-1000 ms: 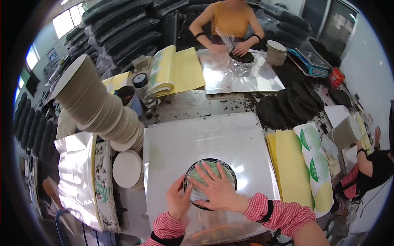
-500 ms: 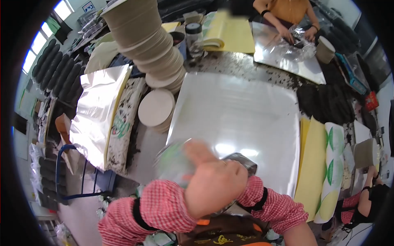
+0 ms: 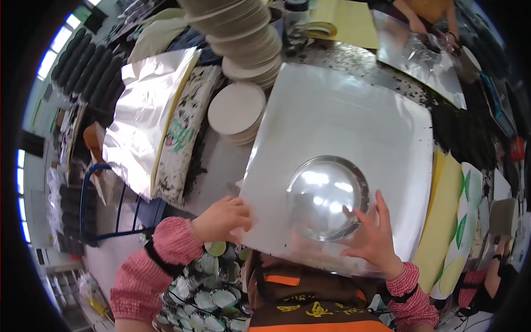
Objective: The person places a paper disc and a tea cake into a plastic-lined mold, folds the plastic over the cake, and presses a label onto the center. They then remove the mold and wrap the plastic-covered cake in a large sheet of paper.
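The right hand [image 3: 376, 243] has its fingers spread apart at the near right rim of a round, mirror-shiny dish [image 3: 321, 199]; contact is unclear. The dish sits towards the near edge of a smooth silvery board [image 3: 343, 122]. The left hand [image 3: 224, 220] curls loosely beside the board's near left corner; whether it grips anything, I cannot tell. Along the left edge stands a short stack of pale, matte discs [image 3: 238, 108], with crinkled, glossy film [image 3: 146, 119] farther left. A taller disc stack [image 3: 246, 41] crowds the far left corner. Flat yellow paper [image 3: 437, 216] flanks the right edge.
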Available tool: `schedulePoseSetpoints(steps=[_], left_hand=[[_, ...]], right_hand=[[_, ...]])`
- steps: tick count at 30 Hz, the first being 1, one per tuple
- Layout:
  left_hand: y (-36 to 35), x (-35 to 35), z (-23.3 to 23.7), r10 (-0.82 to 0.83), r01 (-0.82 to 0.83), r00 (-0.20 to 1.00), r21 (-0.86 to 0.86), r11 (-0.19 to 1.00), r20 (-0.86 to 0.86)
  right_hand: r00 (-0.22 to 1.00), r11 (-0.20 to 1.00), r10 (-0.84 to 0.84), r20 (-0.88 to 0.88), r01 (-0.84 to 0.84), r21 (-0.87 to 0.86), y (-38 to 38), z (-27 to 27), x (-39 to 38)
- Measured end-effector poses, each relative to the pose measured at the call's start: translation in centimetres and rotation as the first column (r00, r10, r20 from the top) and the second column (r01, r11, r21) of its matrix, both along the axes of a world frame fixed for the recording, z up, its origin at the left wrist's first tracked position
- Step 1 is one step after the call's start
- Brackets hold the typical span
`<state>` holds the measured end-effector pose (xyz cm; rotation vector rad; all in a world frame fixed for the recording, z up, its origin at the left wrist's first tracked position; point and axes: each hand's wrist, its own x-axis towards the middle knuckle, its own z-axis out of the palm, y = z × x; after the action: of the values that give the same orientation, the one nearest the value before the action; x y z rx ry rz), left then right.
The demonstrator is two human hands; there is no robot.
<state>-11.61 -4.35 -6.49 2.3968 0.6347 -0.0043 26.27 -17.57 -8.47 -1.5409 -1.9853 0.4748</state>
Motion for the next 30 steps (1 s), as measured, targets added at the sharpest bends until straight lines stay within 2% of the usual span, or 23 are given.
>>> schedulePoseSetpoints(steps=[1,2,5,7,9,11,13,14,17,19,20,21,23,24,25,26,27,28,29,30], left_hand=[[-0.2,0.0,-0.8,-0.082,0.089,0.988,0.048,0.995,-0.130],[0.2,-0.3,-1.6,-0.060,0.059,0.998,-0.077,0.995,-0.011],[-0.1,-0.7,-2.2,-0.023,0.025,0.999,-0.060,0.998,0.037],[-0.3,-0.6,-1.8,0.003,-0.003,1.000,-0.057,0.998,-0.006],[-0.3,-0.2,-0.9,-0.033,0.031,0.999,-0.079,0.996,-0.024],[0.0,-0.6,-2.1,-0.047,0.048,0.998,-0.028,0.998,0.029],[1.0,-0.8,-3.2,-0.124,0.137,0.988,-0.142,0.980,0.097],[1.2,-1.0,-3.3,-0.126,0.138,0.988,-0.133,0.982,0.094],[0.6,0.0,-2.4,-0.157,0.167,0.977,-0.063,0.984,0.148],[0.5,2.2,1.5,-0.218,0.166,0.967,0.326,0.931,0.129],[0.9,3.0,4.5,-0.096,-0.022,0.929,0.312,0.950,0.359],[1.3,2.7,4.5,-0.124,0.000,0.921,0.318,0.948,0.370],[1.3,1.4,3.8,-0.073,0.058,0.989,0.121,0.991,0.129],[1.2,0.7,2.1,-0.094,0.075,0.984,0.128,0.989,0.151],[1.1,-0.1,-0.5,-0.114,0.110,0.985,0.043,0.993,0.129],[1.0,-0.5,-2.0,-0.138,0.143,0.985,-0.049,0.988,0.099],[0.9,-0.5,-2.1,-0.158,0.164,0.982,-0.050,0.985,0.102],[1.0,-0.4,-2.0,-0.133,0.140,0.986,-0.069,0.988,0.099],[1.0,-0.4,-2.0,-0.100,0.108,0.990,-0.089,0.990,0.099],[1.0,-0.4,-2.1,-0.105,0.111,0.985,-0.036,0.993,0.134]], right_hand=[[0.994,0.995,-0.084,-0.068,0.080,-0.066,-0.7,-0.7,-0.2],[0.996,0.995,-0.085,-0.015,0.085,-0.046,-0.6,-0.9,-0.4],[0.994,0.998,-0.065,-0.087,0.063,-0.016,-0.3,-1.7,-0.9],[0.996,0.999,-0.041,-0.082,0.040,-0.011,0.0,-1.2,-2.4],[0.989,0.996,-0.090,-0.121,0.088,-0.022,0.0,-1.2,-3.0],[0.990,0.996,-0.082,-0.115,0.077,-0.051,-0.3,-1.0,-2.8],[0.995,0.996,-0.079,-0.062,0.076,-0.047,-0.2,-0.9,-2.7],[0.995,0.996,-0.078,-0.065,0.076,-0.038,0.0,-0.9,-2.9],[0.988,0.992,-0.110,-0.106,0.101,-0.081,-0.5,-0.5,-2.9],[0.992,0.995,-0.095,-0.081,0.095,-0.002,-0.2,-0.8,-3.3],[0.988,0.994,-0.108,-0.111,0.109,-0.001,-0.1,-1.1,-3.2],[0.986,0.991,-0.135,-0.099,0.136,0.008,-0.1,-1.2,-3.1],[0.991,0.994,-0.099,-0.087,0.095,-0.048,-0.5,-1.3,-2.5],[0.980,0.995,-0.098,-0.173,0.091,-0.049,-0.6,-1.6,-2.5],[0.980,0.992,-0.121,-0.156,0.116,-0.040,-0.7,-1.3,-1.7],[0.987,0.999,-0.044,-0.153,0.042,-0.020,-1.0,-1.1,-1.2],[0.987,0.999,0.036,-0.154,-0.037,-0.003,-1.2,-1.0,-1.0],[0.967,0.996,-0.001,-0.256,-0.022,-0.089,-2.4,-1.2,-0.7],[0.968,0.996,-0.012,-0.251,-0.011,-0.089,-3.1,-0.6,-0.8],[0.981,0.992,0.121,-0.152,-0.112,0.066,-3.6,0.6,-1.1]])
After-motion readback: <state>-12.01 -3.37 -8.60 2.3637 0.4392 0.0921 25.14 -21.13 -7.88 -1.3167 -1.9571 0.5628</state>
